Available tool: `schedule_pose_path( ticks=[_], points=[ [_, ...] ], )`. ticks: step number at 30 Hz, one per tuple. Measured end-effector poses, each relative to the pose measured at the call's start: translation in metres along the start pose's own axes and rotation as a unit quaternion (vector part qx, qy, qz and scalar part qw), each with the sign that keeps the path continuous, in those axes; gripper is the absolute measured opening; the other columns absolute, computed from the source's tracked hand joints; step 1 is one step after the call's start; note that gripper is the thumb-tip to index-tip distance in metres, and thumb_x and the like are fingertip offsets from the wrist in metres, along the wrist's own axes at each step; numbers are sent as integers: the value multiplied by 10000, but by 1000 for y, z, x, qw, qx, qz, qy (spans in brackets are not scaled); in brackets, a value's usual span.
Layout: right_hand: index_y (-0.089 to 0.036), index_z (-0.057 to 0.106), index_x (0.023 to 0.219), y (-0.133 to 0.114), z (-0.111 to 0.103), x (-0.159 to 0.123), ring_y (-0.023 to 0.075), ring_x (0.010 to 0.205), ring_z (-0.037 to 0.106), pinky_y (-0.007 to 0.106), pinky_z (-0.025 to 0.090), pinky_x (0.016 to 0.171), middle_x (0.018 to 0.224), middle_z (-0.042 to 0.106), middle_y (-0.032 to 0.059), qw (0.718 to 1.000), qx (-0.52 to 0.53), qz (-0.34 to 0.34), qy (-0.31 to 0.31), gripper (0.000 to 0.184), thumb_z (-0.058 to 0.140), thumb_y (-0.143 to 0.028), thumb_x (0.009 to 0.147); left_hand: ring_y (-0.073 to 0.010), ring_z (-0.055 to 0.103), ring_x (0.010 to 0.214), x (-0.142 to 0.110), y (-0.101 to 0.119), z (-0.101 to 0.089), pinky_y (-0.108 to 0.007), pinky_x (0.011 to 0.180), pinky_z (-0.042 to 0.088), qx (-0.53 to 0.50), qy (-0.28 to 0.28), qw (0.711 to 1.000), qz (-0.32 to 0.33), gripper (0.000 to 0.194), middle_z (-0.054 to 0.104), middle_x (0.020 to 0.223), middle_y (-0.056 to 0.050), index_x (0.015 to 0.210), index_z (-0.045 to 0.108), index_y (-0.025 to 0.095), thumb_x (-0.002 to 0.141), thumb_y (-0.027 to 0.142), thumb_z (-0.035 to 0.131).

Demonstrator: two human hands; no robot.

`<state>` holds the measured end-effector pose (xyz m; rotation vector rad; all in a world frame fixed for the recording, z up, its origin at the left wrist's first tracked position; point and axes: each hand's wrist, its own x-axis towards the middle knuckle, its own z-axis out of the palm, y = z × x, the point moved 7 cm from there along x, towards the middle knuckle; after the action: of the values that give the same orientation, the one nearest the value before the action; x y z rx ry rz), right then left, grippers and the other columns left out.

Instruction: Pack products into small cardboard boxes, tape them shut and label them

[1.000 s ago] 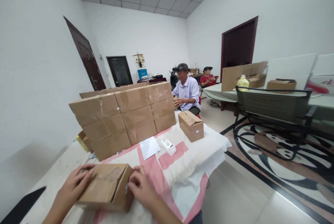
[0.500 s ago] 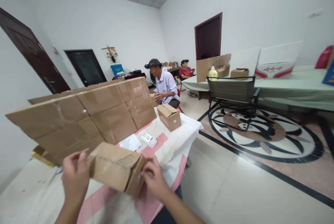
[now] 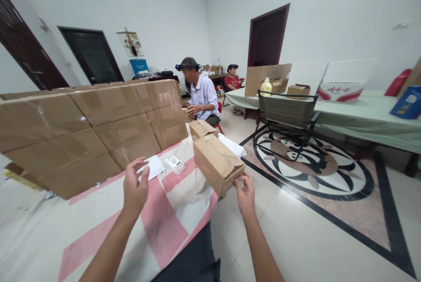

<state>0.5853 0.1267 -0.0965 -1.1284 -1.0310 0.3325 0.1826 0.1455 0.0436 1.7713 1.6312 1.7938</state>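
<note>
Right hand: fingers pinched on the near lower corner of the box, holding it up off the table
Left hand: raised over the cloth, fingers loosely spread, holding nothing and apart from the box
Box: brown carton with a torn taped top, tilted, in the air over the table's right edge, above the cloth
Cloth: white with pink bands, covers the table and hangs over its edge
Stack: wall of taped cartons, rows high, along the far left of the table; it hides what lies behind it
Second box: stands on the cloth just behind the held one, partly covered by it
Paper: white sheet flat on the cloth by the stack, just past the left hand's fingertips
White device: small, on the cloth beside the paper, between the left hand and the box
Person: seated past the table's far end, hands at a carton
Second person: seated farther back, in red
Chair: dark metal frame on the patterned floor, to the right
Long table: green cover, bears a bottle, cartons and white boards
</note>
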Motion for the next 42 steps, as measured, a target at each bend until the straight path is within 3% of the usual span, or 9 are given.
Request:
schedule_pose_path(
  ticks=[4,11,17,29,42],
  points=[
    [-205,626,789,11,2,13,290,1237,533,469,397,1074,1120,597,120,1000,-3,22,21,255,626,-449,863,-296,628,1190,-13,-38,-19,-445,955,538,36,-5,998,-53,402,634,1249,-120,1164,524,223,921,543,508],
    [-201,623,806,-6,-2,36,279,1205,556,451,386,1072,1042,622,97,998,-31,-18,45,221,611,-405,890,-326,622,1197,-40,-103,-56,-474,937,541,78,-4,988,-131,466,633,1275,-123,1167,532,234,889,606,503],
    [-206,615,810,-10,-1,34,283,1226,539,440,383,1069,1026,622,96,996,-56,-21,69,238,606,-430,888,-315,639,1143,-70,-142,-70,-418,834,557,88,-27,975,-201,475,635,1266,-117,1163,543,237,874,612,509],
    [-213,597,808,-10,38,36,278,1250,506,425,387,1058,1062,577,110,995,-83,-31,52,228,555,-417,899,-281,674,1010,-80,-138,-75,-421,842,559,75,-1,977,-201,428,673,1106,-100,1109,565,229,852,567,511],
    [-203,584,813,16,144,94,220,952,531,356,441,952,994,548,88,995,-93,-32,-5,102,545,-292,844,-269,702,936,-78,-140,-78,-397,802,569,78,-1,977,-200,402,697,1058,-79,1051,599,242,855,579,502]
  ],
)
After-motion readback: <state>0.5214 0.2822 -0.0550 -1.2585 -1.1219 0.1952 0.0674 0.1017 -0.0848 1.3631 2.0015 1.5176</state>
